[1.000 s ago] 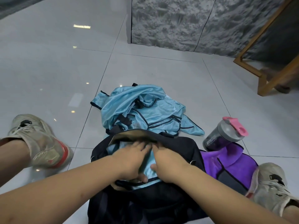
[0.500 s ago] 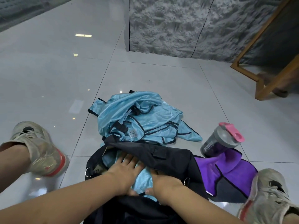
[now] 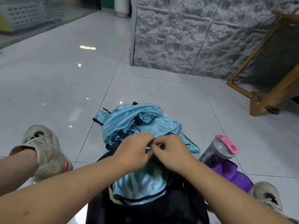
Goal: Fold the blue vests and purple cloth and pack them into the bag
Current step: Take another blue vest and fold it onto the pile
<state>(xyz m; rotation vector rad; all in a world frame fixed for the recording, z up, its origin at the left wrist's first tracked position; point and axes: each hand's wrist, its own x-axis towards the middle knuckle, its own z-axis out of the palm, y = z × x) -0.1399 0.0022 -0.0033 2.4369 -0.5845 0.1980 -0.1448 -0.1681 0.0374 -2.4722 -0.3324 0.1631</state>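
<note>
Glossy pale grey floor tiles (image 3: pixel 53 88) spread ahead of the hands, catching small ceiling-light reflections (image 3: pixel 87 47) far ahead to their left. Beyond stands a rough grey stone-textured wall (image 3: pixel 178 34). A wooden furniture frame (image 3: pixel 265 94) sits ahead to their right.

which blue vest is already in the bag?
The flat blue vest nearest the person, lying inside the black bag. The other blue vests lie crumpled on the floor beyond it.

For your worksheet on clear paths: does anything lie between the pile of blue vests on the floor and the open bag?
Nothing visible does. The vest pile lies right beyond the bag; only the left hand and right hand are over its edge.
</note>
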